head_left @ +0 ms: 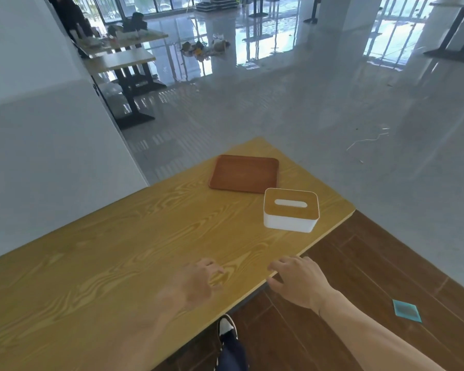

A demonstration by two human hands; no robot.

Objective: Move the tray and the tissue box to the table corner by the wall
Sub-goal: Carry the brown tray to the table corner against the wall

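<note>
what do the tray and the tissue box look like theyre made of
The tray looks like reddish-brown wood or a wood-look laminate with a matte finish; faint grain shows. The tissue box seems to have a smooth white plastic body under a light wood or bamboo lid, going by its tan grain-like top around the slot. Neither can be confirmed by look alone.

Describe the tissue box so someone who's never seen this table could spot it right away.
Start at the yellow wood-grain table and follow its right-hand edge toward the far end. There, just nearer than a flat reddish-brown tray, stands the tissue box. Unlike the low, dark tray, it is a raised white box with rounded corners, a light wooden top and a white oval slot.
</note>
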